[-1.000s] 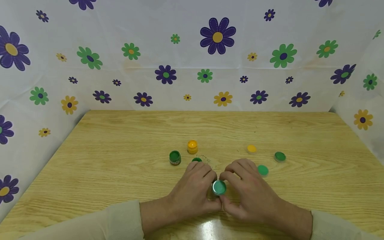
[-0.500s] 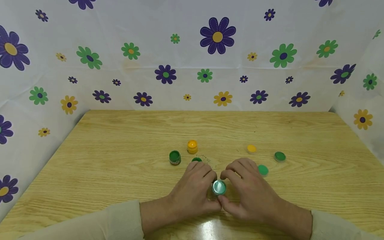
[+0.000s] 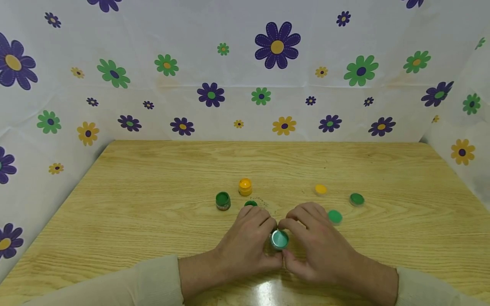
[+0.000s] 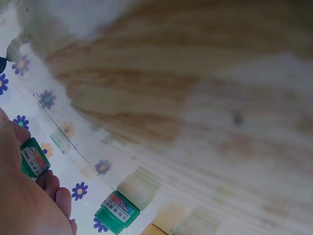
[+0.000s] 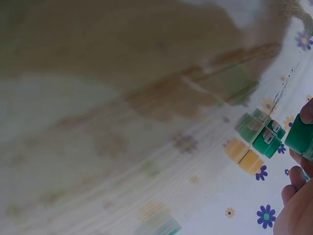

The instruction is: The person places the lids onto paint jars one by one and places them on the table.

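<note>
Both hands meet around a small paint jar (image 3: 279,240) near the front middle of the table, its round, shiny teal top facing up. The left hand (image 3: 245,244) grips the jar from the left, its thumb along the near side. From the right, the right hand (image 3: 321,244) curls over, index finger and thumb at the top's far and near edges. In the left wrist view the held jar (image 4: 34,157) shows a green body with a printed label. The right wrist view catches the jar (image 5: 299,134) at the frame's edge, partly covered by fingers.
Beyond the left hand stand an open dark green paint jar (image 3: 223,201), an open yellow one (image 3: 245,187) and another green jar (image 3: 251,204), mostly hidden. Yellow (image 3: 320,189), dark green (image 3: 357,199) and light green (image 3: 334,217) lids lie to the right. A flowered cloth (image 3: 237,72) hangs behind.
The right index finger and thumb have shifted slightly around the jar's top, and the glint on it has changed. The left hand keeps its grip; the other jars and lids stay put.
</note>
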Motion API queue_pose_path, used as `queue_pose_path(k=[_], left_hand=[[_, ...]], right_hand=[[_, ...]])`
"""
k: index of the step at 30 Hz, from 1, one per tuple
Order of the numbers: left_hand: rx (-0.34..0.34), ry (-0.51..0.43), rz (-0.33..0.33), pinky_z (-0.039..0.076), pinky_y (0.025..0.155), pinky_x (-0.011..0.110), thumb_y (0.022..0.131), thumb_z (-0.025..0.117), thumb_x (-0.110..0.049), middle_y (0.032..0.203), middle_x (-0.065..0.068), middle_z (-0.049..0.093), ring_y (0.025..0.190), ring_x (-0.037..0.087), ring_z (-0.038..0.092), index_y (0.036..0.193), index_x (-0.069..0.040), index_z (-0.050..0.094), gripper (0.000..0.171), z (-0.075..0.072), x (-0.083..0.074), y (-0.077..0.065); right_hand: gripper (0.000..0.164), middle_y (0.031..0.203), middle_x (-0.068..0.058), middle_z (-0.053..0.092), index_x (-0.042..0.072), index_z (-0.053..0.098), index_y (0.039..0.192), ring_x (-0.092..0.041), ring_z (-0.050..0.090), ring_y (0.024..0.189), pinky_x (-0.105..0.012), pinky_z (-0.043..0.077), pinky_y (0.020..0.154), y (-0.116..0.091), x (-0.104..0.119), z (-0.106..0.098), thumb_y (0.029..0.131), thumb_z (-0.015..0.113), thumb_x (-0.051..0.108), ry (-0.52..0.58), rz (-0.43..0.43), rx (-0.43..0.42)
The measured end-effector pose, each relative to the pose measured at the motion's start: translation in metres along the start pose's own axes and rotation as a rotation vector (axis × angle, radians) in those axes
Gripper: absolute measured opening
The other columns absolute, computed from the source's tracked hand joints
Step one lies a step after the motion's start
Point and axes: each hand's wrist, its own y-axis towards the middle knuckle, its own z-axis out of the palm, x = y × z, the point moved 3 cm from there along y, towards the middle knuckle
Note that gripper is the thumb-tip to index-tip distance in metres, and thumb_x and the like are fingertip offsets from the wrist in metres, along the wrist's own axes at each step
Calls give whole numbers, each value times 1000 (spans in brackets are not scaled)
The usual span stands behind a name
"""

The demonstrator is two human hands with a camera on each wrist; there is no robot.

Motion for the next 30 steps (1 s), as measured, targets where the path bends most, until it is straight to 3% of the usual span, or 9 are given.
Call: queue_pose_path(k=[9, 17, 25, 30], left_hand=[[-37, -10, 12, 36, 79, 26, 67, 78, -36, 78, -9, 51, 77, 9, 47, 79, -17, 60, 29, 0, -1, 0], [-8, 6, 13, 36, 79, 25, 67, 80, -41, 80, -8, 52, 79, 9, 48, 81, -16, 60, 35, -1, -1, 1], [-1, -11, -3, 38, 82, 26, 68, 78, -38, 81, -8, 53, 79, 9, 48, 82, -15, 61, 32, 0, 0, 0], [-3, -9, -3, 38, 82, 27, 68, 78, -38, 80, -8, 52, 79, 9, 48, 82, -16, 61, 31, 0, 0, 1]], right_hand=[[29, 97, 5, 57, 15, 63, 96, -16, 50, 96, -41, 41, 91, 0, 0, 0, 72, 70, 28, 8, -9, -19], [28, 96, 5, 57, 15, 62, 93, -16, 51, 97, -41, 42, 92, 0, -1, -1, 79, 70, 37, -2, 14, -12], [35, 100, 6, 58, 15, 65, 103, -16, 50, 99, -42, 41, 93, 1, 0, -1, 72, 69, 31, 7, 11, 2], [33, 98, 6, 57, 16, 65, 101, -15, 49, 98, -41, 40, 91, 0, -1, 0, 71, 68, 27, 11, -1, 2]])
